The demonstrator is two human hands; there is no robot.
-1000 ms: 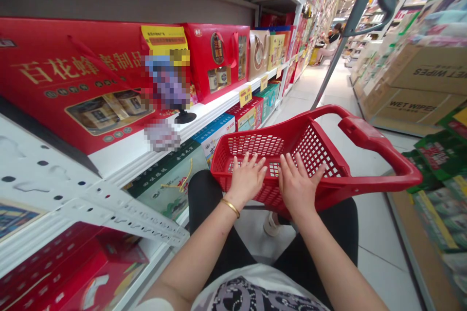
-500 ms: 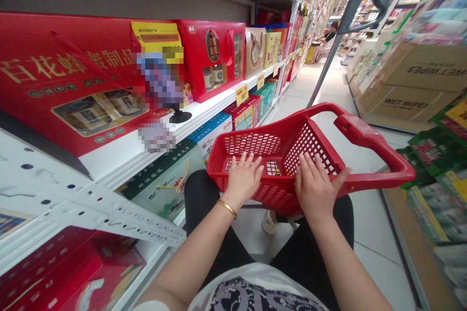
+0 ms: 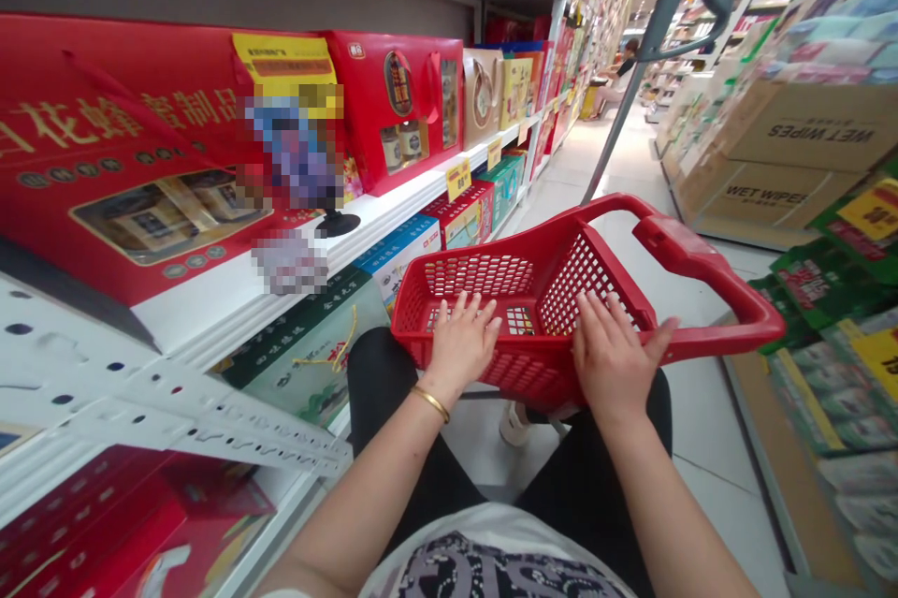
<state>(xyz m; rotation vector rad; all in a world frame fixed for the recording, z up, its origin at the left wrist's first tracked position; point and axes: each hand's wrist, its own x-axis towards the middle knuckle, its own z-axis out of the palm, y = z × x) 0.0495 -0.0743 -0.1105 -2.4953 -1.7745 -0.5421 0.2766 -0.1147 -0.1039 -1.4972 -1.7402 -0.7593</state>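
- left hand point(image 3: 459, 342): open, palm down on red basket point(image 3: 593, 284), gripping nothing
- right hand point(image 3: 613, 357): open, palm down on basket, thumb stretched out, no grip
- both hands inside basket, no item in either
- gift boxes point(image 3: 389, 107): shelved left of basket
- wet wipes cartons point(image 3: 786, 172): stacked right of basket, farther off

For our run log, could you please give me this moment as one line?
left hand: flat on red trolley basket | right hand: flat on basket | left of basket: shelved gift boxes | right: wet wipes cartons
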